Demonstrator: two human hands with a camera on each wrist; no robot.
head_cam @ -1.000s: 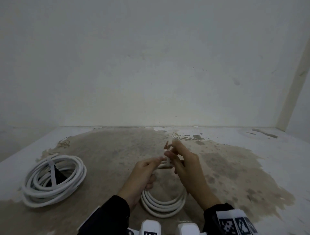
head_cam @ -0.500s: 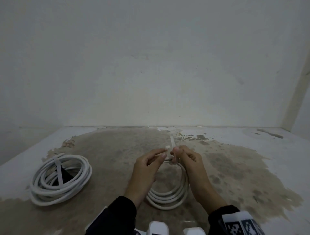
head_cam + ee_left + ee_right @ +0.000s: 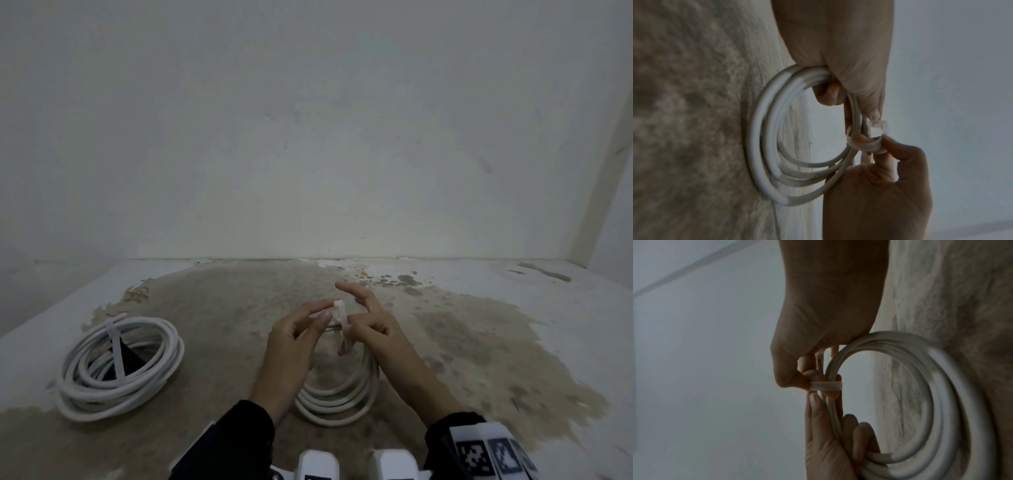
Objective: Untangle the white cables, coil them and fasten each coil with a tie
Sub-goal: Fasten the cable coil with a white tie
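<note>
A small white cable coil (image 3: 337, 399) stands on edge on the stained floor between my hands. My left hand (image 3: 323, 310) grips its top strands, fingers curled round them (image 3: 828, 94), and its thumb (image 3: 873, 112) presses by the tie's head (image 3: 880, 126). A white tie (image 3: 341, 320) loops round the strands (image 3: 826, 386). My right hand (image 3: 352, 323) pinches the tie at the loop, with its index finger stretched out. A larger white coil (image 3: 116, 366) lies at the left with a tie (image 3: 116, 353) round it.
A plain wall (image 3: 308, 154) rises just behind the floor's back edge. Bare stained floor (image 3: 496, 342) stretches to the right of my hands. White camera mounts (image 3: 318, 466) sit at the bottom edge of the head view.
The tie's free end pointed up half a second ago; it now slants down in front of the coil. My right index finger has stretched out. The left coil has not moved.
</note>
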